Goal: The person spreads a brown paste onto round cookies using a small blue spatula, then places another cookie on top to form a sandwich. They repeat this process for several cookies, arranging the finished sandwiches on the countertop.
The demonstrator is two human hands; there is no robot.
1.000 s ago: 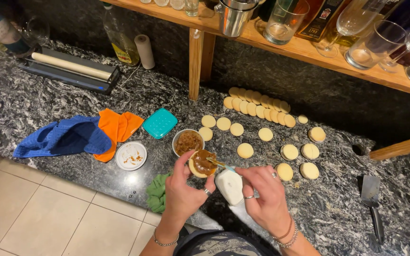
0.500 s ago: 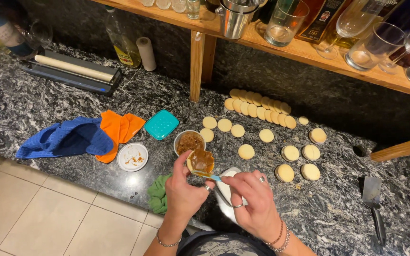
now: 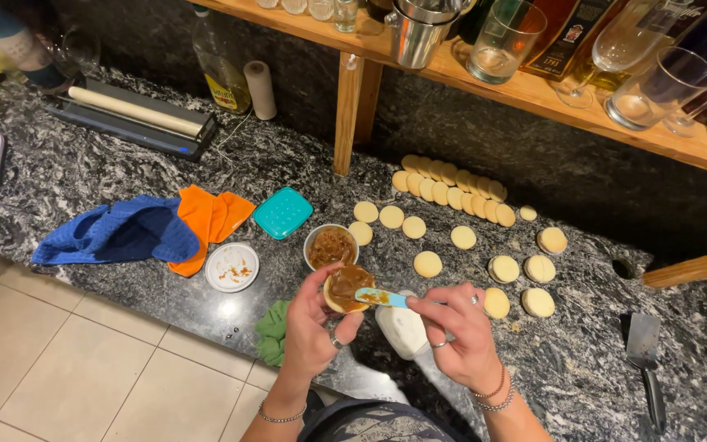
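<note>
Nearest us, our left hand (image 3: 311, 327) is curled around a round cookie (image 3: 345, 288) topped with brown caramel spread, held above the counter (image 3: 108, 164). At three o'clock of it, our right hand (image 3: 460, 327) pinches a small blue spatula (image 3: 382, 297), its tip on the spread. At twelve o'clock sits the spread bowl (image 3: 330, 245); farther off, plain cookie rounds (image 3: 452, 180).

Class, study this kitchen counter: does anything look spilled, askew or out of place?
Nothing is spilled or broken. The blue cloth and orange cloth lie crumpled, and a green cloth hangs over the counter edge. The left hand holds a spread-topped cookie; the right hand holds a blue spreader.
</note>
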